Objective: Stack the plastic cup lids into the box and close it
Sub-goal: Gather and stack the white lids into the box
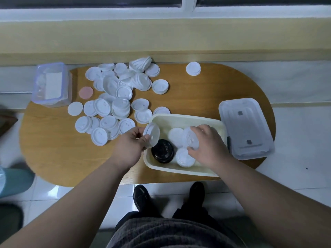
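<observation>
From the head view, your left hand has its grip closed on a short stack of white lids, tilted on edge over the cream box's 9 o'clock rim, ready to drop in, while your right hand clasps a white lid stack inside, probably seating it. Floor room remains near the black lids; most loose white lids lie on the desk toward 10 o'clock, and the clear box cover waits at 3 o'clock.
</observation>
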